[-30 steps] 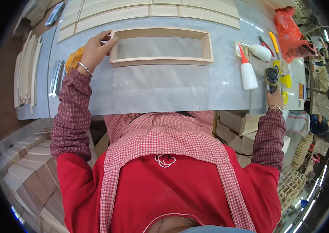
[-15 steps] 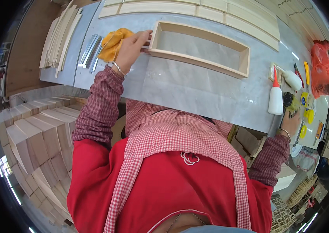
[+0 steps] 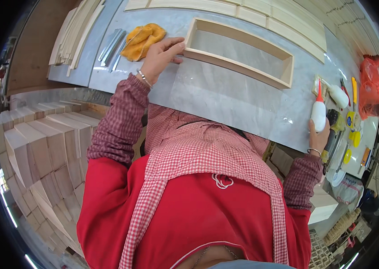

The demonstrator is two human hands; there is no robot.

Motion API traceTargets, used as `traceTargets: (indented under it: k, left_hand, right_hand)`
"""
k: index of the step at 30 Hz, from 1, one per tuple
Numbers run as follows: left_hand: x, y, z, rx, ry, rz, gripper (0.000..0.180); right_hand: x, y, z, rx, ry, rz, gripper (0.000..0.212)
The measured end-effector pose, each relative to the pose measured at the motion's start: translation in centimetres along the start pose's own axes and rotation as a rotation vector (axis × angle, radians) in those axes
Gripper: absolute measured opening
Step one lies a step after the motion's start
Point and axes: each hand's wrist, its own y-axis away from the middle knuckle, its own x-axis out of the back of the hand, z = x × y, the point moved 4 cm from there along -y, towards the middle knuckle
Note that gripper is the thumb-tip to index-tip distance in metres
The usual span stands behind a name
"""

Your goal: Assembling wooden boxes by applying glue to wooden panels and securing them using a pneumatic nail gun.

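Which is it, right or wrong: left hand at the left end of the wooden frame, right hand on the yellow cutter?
Wrong on the right hand: its thumb and fingers are around the lower end of the red-tipped white bottle, as the head view shows. The left hand is at the left end of the wooden frame.

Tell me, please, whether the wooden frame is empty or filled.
Empty: only grey tabletop shows between the four walls of the wooden frame.
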Motion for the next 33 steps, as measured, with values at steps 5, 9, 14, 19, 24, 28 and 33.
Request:
traceTargets:
  k: [5, 9, 14, 19, 24, 28, 33]
  left_hand:
    - [-0.3, 0.6, -1.1, -0.071, -0.005, -0.044, 0.039]
    - [-0.9, 1.1, -0.9, -0.165, -0.061, 0.007, 0.035]
    - [1.6, 1.0, 0.1, -0.329, -0.017, 0.046, 0.029]
    - [0.5, 0.3, 3.9, -0.057, 0.121, -0.065, 0.028]
    - [-0.5, -3.1, 1.7, 0.039, -0.123, -0.154, 0.031]
    - [-0.5, -3.0, 1.0, -0.016, -0.103, -0.106, 0.031]
    - [2.7, -0.8, -0.8, 0.044, 0.014, 0.129, 0.03]
  right_hand:
    - [2.8, -0.9, -7.9, 0.344, -0.045, 0.195, 0.059]
    - [-2.4, -1.9, -11.7, 0.223, -0.561, -0.161, 0.062]
    - [-0.8, -2.7, -16.7, -0.026, -1.133, -0.418, 0.054]
    - [0.2, -5.3, -15.8, -0.326, -1.107, -0.561, 0.037]
    - [-3.3, -5.7, -15.4, -0.466, -1.046, -0.653, 0.036]
    - [-2.3, -5.0, -13.7, -0.429, -1.054, -0.52, 0.034]
    - [1.7, -4.8, -2.7, -0.141, -0.438, -0.029, 0.037]
